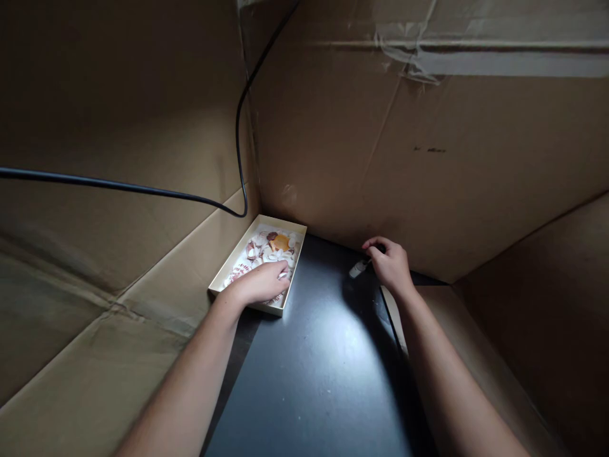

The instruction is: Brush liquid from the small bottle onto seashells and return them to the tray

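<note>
A shallow cream box holds several seashells, mostly white and reddish-brown, with one larger orange shell near its far end. My left hand reaches over the near right part of the box. Its fingers are curled closed around a small white piece, apparently a shell. Beyond the box to the right, my right hand is above the dark tabletop with thumb and fingers bent together. Just left of its fingertips is a small whitish object with a dark end; its kind and whether the fingers grip it are unclear.
Tall cardboard walls surround the black table on the left, back and right. A black cable hangs in front of the left corner and bends leftward. Clear tape crosses the back wall. The box stands by the left corner.
</note>
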A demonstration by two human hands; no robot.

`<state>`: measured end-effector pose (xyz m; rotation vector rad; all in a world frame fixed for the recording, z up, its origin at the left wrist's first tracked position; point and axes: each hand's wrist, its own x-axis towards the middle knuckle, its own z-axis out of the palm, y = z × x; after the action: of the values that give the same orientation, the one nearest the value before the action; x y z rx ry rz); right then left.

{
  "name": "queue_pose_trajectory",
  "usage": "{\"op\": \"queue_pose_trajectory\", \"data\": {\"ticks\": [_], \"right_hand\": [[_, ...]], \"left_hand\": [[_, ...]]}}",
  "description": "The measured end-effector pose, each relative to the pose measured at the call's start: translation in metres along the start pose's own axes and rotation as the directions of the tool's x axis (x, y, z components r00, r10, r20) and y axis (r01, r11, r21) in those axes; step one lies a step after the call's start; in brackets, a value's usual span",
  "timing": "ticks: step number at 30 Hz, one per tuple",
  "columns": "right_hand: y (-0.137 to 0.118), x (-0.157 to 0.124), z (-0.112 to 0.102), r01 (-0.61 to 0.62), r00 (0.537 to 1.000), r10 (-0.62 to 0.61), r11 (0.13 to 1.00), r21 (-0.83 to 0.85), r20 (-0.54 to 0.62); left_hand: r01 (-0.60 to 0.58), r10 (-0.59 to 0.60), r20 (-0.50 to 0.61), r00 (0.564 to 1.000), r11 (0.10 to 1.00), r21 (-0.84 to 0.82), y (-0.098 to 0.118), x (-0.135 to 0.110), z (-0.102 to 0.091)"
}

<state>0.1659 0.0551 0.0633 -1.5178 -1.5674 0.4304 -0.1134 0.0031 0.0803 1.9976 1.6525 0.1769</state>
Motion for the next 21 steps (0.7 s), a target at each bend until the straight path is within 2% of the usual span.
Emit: {"op": "queue_pose_trajectory", "data": {"ticks": [4,9,17,19,21], "right_hand": [[-0.005,0.004,0.002,0.025,0.999,-0.024,0.999,-0.025,0.049],[-0.008,0.006,0.012,0.056,0.983,-0.029,0.988,-0.146,0.184],[0.009,-0.005,0.022,0.178,0.969,-0.106,0.925,-0.337,0.221],[0.013,-0.009,0.024,0.204,0.965,-0.131,0.918,-0.339,0.228],[0.015,-0.012,0.026,0.220,0.965,-0.153,0.917,-0.334,0.215]], "left_hand": [[-0.037,0.037,0.008,0.999,0.997,-0.071,0.000,0.005,0.005],[-0.046,0.048,-0.060,0.997,0.999,0.019,-0.005,0.012,0.012],[0.158,-0.158,-0.101,0.982,0.987,-0.009,0.005,0.012,0.015],[0.171,-0.172,-0.120,0.978,0.985,-0.015,0.009,0.017,0.021],[0.171,-0.171,-0.184,0.968,0.985,-0.014,0.013,0.023,0.027]]}}
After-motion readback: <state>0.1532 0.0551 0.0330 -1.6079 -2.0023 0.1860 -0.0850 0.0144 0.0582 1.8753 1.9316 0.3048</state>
